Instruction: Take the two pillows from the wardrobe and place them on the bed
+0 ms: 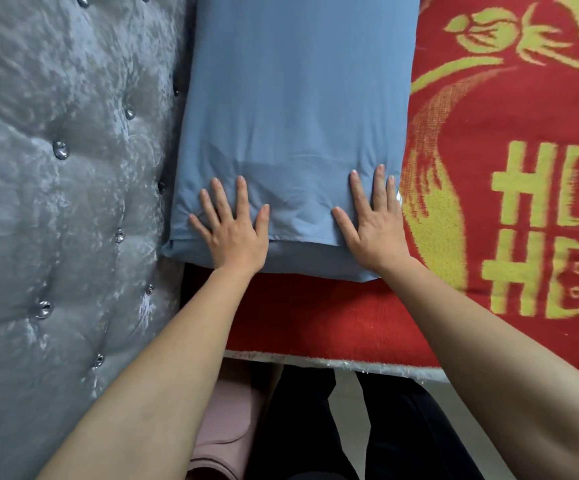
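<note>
A blue pillow (291,109) lies on the bed, on a red blanket (510,209) with yellow-green patterns. Its left edge is against the grey tufted headboard (59,188). My left hand (232,230) lies flat on the pillow's near left corner, fingers spread. My right hand (373,223) lies flat on the near right corner, fingers also spread. Neither hand grips the fabric. Only one pillow shows clearly; a second blue layer peeks out under its near edge, and I cannot tell whether it is another pillow.
The bed's near edge (333,363) runs across below my forearms. Below it are my dark trousers (316,427) and a pink slipper (222,438) on a pale floor. The headboard fills the left side.
</note>
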Demonstrator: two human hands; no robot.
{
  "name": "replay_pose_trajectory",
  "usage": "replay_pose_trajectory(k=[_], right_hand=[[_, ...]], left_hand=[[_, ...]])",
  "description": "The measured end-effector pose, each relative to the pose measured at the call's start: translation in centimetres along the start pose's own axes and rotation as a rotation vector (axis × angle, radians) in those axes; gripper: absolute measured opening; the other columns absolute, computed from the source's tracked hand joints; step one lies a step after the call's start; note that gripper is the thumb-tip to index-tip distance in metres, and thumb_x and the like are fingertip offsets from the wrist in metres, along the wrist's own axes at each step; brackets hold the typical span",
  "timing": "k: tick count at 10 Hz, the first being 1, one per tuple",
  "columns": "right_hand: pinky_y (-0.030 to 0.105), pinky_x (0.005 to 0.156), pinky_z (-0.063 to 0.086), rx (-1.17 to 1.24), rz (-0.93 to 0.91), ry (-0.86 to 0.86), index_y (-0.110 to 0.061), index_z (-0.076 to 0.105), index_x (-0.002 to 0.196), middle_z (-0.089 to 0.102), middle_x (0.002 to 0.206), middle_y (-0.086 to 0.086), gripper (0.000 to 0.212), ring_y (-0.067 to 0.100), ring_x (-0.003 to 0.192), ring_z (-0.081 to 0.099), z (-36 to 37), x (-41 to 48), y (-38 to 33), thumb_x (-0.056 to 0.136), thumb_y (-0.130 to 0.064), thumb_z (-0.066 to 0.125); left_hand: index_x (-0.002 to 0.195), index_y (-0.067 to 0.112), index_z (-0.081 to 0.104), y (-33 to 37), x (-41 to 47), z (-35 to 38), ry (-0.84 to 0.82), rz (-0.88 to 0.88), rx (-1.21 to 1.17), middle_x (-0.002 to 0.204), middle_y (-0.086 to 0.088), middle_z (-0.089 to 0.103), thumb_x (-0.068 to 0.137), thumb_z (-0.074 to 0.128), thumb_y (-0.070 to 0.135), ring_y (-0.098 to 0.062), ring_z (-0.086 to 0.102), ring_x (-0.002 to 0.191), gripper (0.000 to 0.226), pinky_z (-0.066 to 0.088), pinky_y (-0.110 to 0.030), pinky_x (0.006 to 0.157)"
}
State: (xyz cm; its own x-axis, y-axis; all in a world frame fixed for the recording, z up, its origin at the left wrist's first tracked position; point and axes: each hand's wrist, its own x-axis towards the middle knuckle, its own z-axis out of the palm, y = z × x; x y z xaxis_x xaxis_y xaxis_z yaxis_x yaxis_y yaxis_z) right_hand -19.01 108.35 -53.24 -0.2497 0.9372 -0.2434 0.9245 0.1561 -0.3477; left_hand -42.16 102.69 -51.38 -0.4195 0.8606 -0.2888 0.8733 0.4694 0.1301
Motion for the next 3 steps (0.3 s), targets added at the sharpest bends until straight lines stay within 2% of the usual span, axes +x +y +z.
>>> replay_pose_trajectory(k=[1, 2, 3], right_hand=[[0.052, 0.123, 0.012, -0.034, -0.011, -0.095, -0.029, 0.011, 0.157, 0.002, 0.164, 0.021, 0.073, 0.044, 0.150, 0.007, -2.0, -0.2, -0.2, 0.097, -0.060, 0.037], [0.051, 0.122, 0.015, -0.095, 0.001, -0.202, -0.029, 0.008, 0.157, 0.001, 0.165, 0.018, 0.075, 0.040, 0.151, 0.008, -5.5, 0.0, -0.5, 0.097, -0.057, 0.040], [0.051, 0.122, 0.016, -0.160, -0.035, -0.172, -0.022, 0.007, 0.157, -0.001, 0.165, 0.015, 0.077, 0.035, 0.152, 0.005, -10.4, 0.3, -1.3, 0.097, -0.055, 0.041]], left_hand=[[0.152, 0.032, 0.003, 0.0, 0.1, -2.1, -0.081, 0.003, 0.058, 0.163, -0.011, -0.001, 0.095, 0.023, 0.061, -0.035, -0.001, 0.148, 0.067, 0.002, -0.063, 0.115], [0.150, 0.024, 0.020, 0.4, 0.4, -5.8, -0.195, 0.032, 0.109, 0.160, -0.014, 0.018, 0.097, 0.034, 0.050, -0.036, 0.020, 0.145, 0.061, 0.018, -0.058, 0.115], [0.135, 0.015, 0.046, 1.6, 0.5, -11.1, -0.152, 0.132, 0.101, 0.141, -0.014, 0.050, 0.096, 0.043, 0.041, -0.037, 0.050, 0.124, 0.047, 0.042, -0.049, 0.101]])
